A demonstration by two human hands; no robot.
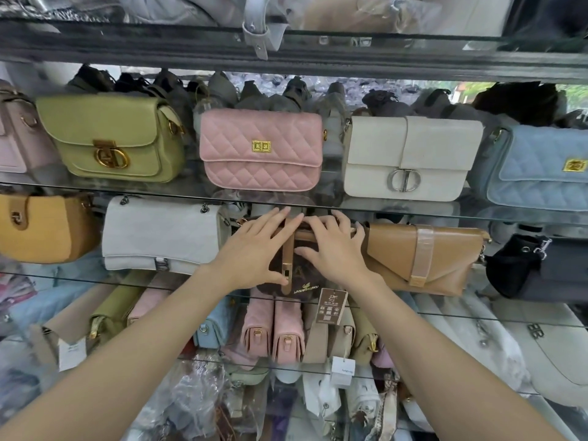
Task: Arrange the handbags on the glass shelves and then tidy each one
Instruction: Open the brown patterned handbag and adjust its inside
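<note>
Bright, even daylight from behind the shelves; wide-angle bending at edges, top shelf softly blurred.

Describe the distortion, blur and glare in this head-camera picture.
Head view: wide-angle bending curves the glass shelf edges; the dark top shelf frame and the corners are smeared; reflections haze the glass under the quilted pink flap handbag; both hands, left and right, look sharp in even, soft light.

A handbag shop: tiers of glass shelves point(413, 208) carry rows of new handbags point(261, 148) facing outward, a hang tag point(331, 305) dangles from one, and plastic-wrapped stock point(191, 399) crowds the lowest shelf.
</note>
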